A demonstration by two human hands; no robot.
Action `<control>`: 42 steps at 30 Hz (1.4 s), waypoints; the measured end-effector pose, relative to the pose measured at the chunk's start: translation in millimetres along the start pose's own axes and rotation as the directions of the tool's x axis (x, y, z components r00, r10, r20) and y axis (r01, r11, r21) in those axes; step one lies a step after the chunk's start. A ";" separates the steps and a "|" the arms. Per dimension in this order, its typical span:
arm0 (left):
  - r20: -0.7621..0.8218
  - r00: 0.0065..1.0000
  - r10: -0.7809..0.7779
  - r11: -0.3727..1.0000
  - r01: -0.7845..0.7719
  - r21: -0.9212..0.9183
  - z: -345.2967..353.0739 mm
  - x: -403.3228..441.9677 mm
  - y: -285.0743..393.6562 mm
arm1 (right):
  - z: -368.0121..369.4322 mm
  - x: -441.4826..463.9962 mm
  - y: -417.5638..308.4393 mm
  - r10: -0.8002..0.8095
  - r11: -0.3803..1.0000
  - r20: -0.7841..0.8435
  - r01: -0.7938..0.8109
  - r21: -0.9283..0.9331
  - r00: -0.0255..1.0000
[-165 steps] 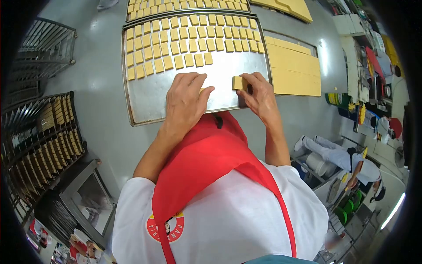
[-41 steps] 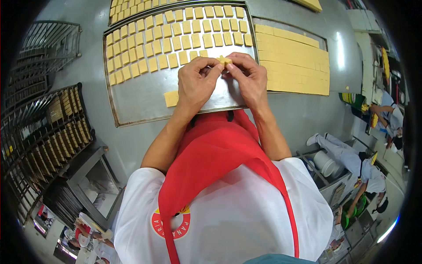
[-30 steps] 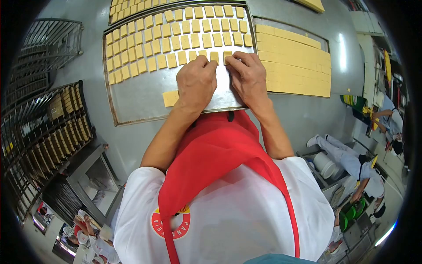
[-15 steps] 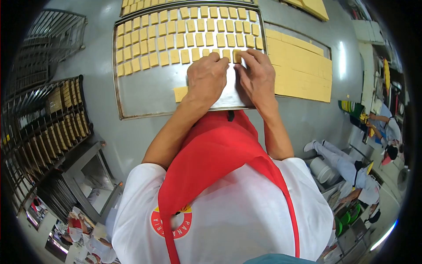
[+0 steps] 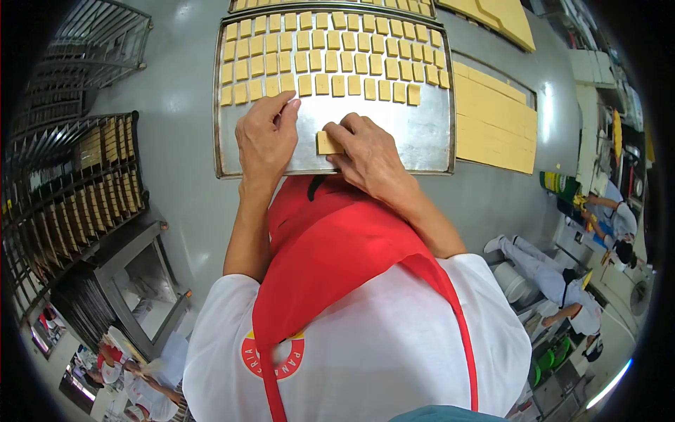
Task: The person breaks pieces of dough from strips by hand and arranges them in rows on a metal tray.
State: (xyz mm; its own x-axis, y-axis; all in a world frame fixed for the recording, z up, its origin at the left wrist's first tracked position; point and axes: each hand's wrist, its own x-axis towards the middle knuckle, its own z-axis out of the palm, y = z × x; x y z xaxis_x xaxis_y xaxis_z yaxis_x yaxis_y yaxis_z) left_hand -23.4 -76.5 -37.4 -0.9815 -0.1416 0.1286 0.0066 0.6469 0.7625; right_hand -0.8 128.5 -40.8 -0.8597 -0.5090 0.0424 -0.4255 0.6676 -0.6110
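Note:
A metal tray (image 5: 394, 130) in front of me carries several rows of small yellow dough pieces (image 5: 337, 86). My left hand (image 5: 267, 137) is over the tray's left part, thumb and fingers drawn together. Its fingertips are close against the front row, and I see nothing between them. Closer to my body, my right hand (image 5: 367, 151) pinches a larger yellow dough strip (image 5: 326, 143) lying on the bare metal. Its fingers cover the strip's right end.
Right of the tray lies a flat, scored dough sheet (image 5: 496, 126). Another dough sheet (image 5: 492, 17) is behind it, and a second tray (image 5: 330, 8) adjoins the far edge. Racks of trays (image 5: 105, 183) stand at left. Co-workers (image 5: 562, 278) are at right and lower left.
Both hands have moved left over the tray, the right one also toward my body. My right hand has left the front row's end piece and taken hold of the dough strip. The view has shifted.

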 end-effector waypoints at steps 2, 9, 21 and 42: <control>0.054 0.997 -0.050 0.991 0.056 -0.120 3.6 -5.3 0.6 | 4.0 0.3 1.2 -0.023 1.000 -0.058 0.024 0.012 0.998; 0.542 0.835 -0.091 0.671 0.454 -0.587 44.3 -9.7 12.7 | -3.6 -18.6 19.5 0.220 0.936 -0.328 -0.103 0.337 0.919; 0.567 0.819 0.089 0.806 0.276 -0.524 106.0 -8.9 69.5 | -55.8 -56.6 80.4 0.662 0.089 0.068 -0.168 0.982 0.746; 0.241 0.835 0.495 0.840 -0.530 0.111 158.2 -1.1 94.4 | -83.7 -51.3 108.6 0.202 0.940 -0.410 -0.294 -0.175 0.889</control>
State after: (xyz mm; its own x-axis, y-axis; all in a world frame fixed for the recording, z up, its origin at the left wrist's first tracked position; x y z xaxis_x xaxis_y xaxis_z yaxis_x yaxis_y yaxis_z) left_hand -51.9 103.2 -65.9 -0.8622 0.3827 0.3317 0.5048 0.7021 0.5022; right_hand -26.6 272.6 -43.2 -0.9663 -0.0952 0.2390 -0.1967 0.8722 -0.4479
